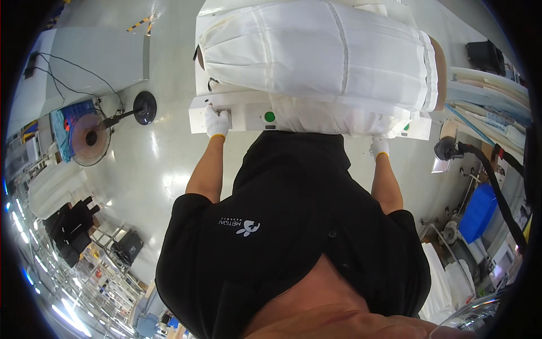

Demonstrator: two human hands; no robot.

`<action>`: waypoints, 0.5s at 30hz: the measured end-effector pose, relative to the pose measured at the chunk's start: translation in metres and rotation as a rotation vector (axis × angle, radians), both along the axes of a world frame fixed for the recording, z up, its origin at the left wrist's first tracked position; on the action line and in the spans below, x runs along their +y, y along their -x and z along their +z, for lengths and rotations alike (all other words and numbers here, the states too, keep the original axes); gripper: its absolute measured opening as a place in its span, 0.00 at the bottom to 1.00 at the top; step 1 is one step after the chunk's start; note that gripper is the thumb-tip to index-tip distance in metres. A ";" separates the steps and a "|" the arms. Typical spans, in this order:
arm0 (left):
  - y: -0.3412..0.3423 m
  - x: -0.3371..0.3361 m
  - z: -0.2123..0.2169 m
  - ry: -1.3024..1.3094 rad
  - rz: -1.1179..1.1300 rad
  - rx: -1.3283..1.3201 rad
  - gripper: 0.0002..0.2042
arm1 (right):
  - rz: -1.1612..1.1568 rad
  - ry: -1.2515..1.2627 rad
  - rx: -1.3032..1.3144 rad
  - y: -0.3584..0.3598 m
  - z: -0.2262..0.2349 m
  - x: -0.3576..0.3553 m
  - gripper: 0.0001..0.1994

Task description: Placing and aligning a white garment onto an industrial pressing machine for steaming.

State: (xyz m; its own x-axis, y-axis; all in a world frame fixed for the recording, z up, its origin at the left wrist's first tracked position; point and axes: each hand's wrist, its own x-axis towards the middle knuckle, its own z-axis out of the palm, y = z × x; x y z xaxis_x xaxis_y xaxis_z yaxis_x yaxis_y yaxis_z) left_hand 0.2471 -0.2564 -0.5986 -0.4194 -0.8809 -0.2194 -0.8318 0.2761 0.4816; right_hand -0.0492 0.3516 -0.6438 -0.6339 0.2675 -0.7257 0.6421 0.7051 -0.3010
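Your left hand (217, 121), in a white glove with a yellow cuff, lies on the left end of a white control panel (248, 120); its fingers are partly bent, and you cannot tell from this view whether they press or pinch anything. Your right hand (379, 148), gloved alike, is at the panel's near edge, toward the right, just beside the lower hem of the cloth; whether its fingers are spread or closed on the fabric cannot be told. The white cloth (305, 51) lies crosswise in front of you, beyond the panel, drawn over a form whose brown end (441, 73) shows at the right; two narrow grey bands cross it, and its near part hangs over the panel between your hands. A green button (270, 117) sits to the right of your left hand. Farther out, a fan (90, 138) stands at left, and a black hose (485, 161) and a blue bin (477, 212) appear at right.
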 end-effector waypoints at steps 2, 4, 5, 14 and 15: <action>-0.002 0.000 -0.002 0.017 -0.002 -0.003 0.31 | -0.013 0.000 -0.017 0.001 0.001 -0.001 0.24; -0.001 0.000 -0.004 0.051 -0.013 -0.005 0.31 | -0.045 0.000 -0.049 0.002 0.001 -0.002 0.23; -0.001 -0.001 -0.005 0.068 -0.020 -0.006 0.31 | -0.063 0.000 -0.064 0.003 0.001 -0.003 0.23; -0.002 -0.004 -0.006 0.052 -0.005 -0.016 0.30 | -0.005 0.011 -0.046 -0.004 0.007 -0.016 0.23; -0.001 -0.003 -0.004 0.009 0.016 -0.009 0.30 | 0.013 0.005 -0.041 -0.004 0.007 -0.017 0.23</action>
